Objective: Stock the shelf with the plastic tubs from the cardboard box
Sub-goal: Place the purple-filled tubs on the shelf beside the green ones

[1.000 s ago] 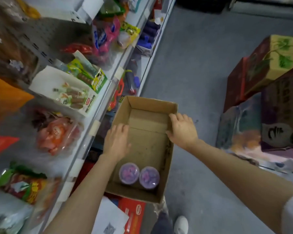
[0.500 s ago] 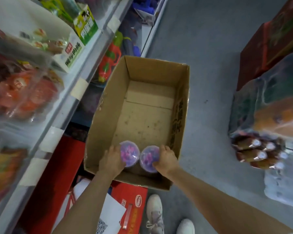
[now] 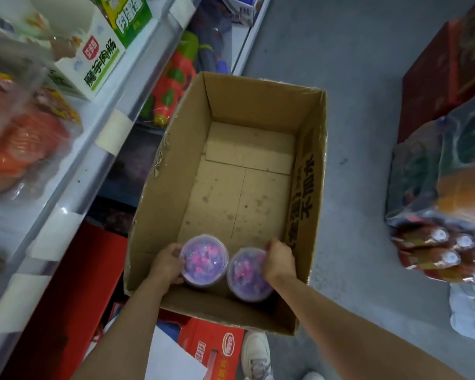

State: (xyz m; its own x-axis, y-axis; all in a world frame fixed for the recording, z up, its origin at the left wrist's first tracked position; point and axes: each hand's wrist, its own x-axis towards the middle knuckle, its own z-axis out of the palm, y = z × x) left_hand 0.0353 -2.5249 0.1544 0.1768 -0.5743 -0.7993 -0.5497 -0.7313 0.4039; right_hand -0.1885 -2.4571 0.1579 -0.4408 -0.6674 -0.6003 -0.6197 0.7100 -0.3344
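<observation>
An open cardboard box (image 3: 305,171) stands in the aisle below me. Two round clear plastic tubs with purple and pink contents sit side by side at its near end. My left hand (image 3: 166,263) curls round the left tub (image 3: 205,260) from its left side. My right hand (image 3: 279,260) grips the right tub (image 3: 244,274) from its right side, covering part of its lid. The rest of the box floor is bare cardboard. The shelf (image 3: 107,124) with white price tags runs along the left.
Bagged snacks and white cartons with green print fill the shelf (image 3: 102,53) at left. Red boxes (image 3: 214,346) lie under the box's near end. Wrapped bottle packs (image 3: 439,215) and red cartons stand on the grey floor at right. My shoes show at the bottom.
Both hands came down from the box's side walls to the two tubs at its near end and closed on them. The camera dropped lower and closer to the box.
</observation>
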